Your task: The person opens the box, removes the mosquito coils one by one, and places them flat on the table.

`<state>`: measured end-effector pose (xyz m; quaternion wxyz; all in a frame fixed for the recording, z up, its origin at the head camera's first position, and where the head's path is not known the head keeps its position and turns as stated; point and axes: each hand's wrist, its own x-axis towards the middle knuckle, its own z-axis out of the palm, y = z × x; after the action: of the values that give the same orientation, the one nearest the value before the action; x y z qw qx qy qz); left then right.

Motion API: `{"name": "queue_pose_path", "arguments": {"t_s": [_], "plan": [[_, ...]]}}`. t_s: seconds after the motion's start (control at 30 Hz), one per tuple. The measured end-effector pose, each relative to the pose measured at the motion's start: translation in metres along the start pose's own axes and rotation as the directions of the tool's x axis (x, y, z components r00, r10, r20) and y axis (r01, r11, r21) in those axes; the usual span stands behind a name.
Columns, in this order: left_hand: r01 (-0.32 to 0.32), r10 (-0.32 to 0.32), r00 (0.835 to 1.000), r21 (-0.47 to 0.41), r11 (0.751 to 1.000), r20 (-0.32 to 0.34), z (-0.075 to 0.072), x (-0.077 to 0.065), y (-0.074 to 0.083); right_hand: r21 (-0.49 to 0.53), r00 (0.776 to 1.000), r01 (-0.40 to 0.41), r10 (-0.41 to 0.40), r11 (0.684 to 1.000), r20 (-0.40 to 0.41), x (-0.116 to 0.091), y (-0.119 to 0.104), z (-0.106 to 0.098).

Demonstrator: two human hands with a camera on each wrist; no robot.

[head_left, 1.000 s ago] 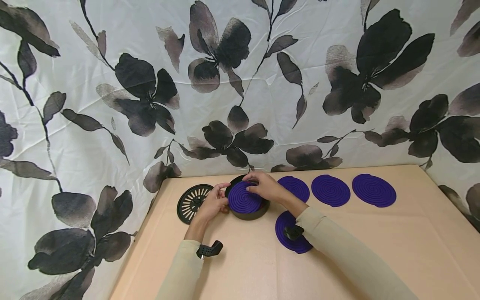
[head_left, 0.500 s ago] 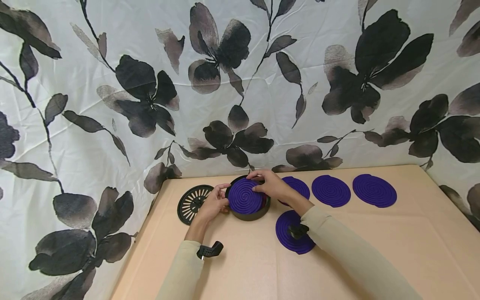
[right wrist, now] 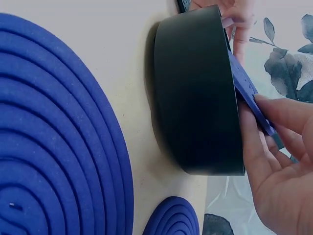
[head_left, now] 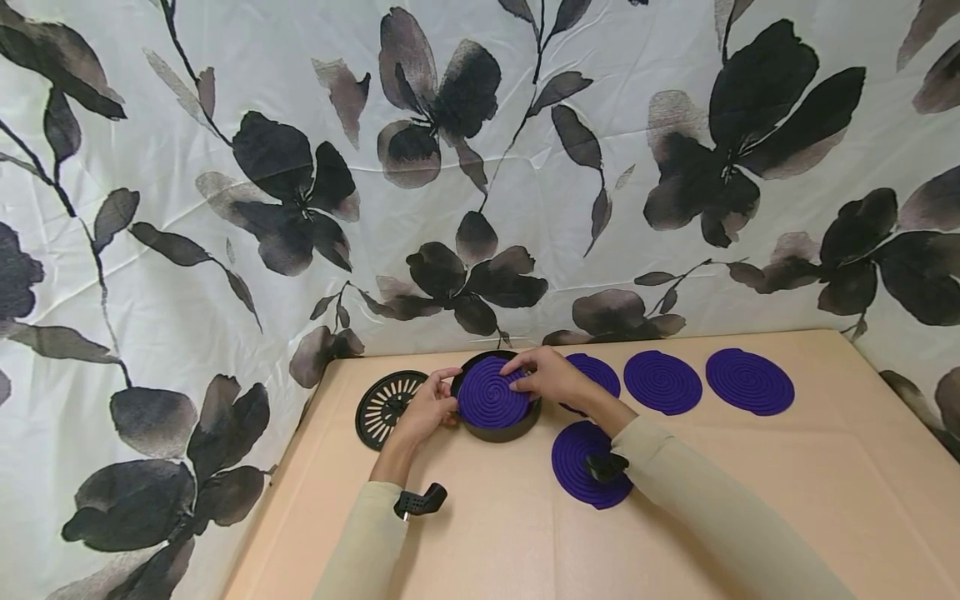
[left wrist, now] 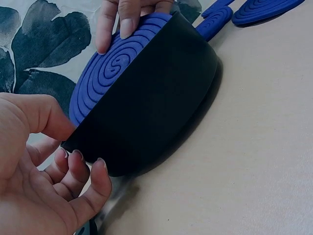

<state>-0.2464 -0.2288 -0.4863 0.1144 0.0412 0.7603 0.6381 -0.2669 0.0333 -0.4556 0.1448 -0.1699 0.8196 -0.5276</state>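
From the head, a pale tan bench point(head_left: 825, 467) backs onto a white cloth printed with grey flowers point(head_left: 570, 283). Near its far left corner lies a flat black round slotted lid point(head_left: 367, 421), partly behind the left hand point(head_left: 426, 410). Just right of that, close to the far edge, stands a dark round open-topped holder point(head_left: 501, 434). A purple round disc with spiral ridges point(head_left: 491, 398) is at its mouth, the right hand point(head_left: 551, 377) on its right side. Three matching discs point(head_left: 662, 382) line the far edge toward the far right corner, and a fourth matching disc point(head_left: 573, 462) lies nearer the middle, probably spaced apart so each lifts singly.

From the left wrist, the left fingers curl at the holder's rim, one tip by the disc's edge, likely to steady both; I cannot tell whether they grip either.

From the right wrist, the right fingers are nearly closed, pinching the disc's edge between thumb and fingers. The disc slants, one side within the mouth and the held side outside it, presumably because the rim leaves little room for fingertips.
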Motion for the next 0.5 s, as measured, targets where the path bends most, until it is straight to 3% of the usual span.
{"name": "queue_pose_path", "arguments": {"t_s": [0.5], "plan": [[0.018, -0.018, 1.0, -0.009, 1.0, -0.017, 0.001, 0.0, 0.001, 0.109, 0.998, 0.003, 0.004, 0.994, -0.058, -0.009, 0.0, -0.017]]}}
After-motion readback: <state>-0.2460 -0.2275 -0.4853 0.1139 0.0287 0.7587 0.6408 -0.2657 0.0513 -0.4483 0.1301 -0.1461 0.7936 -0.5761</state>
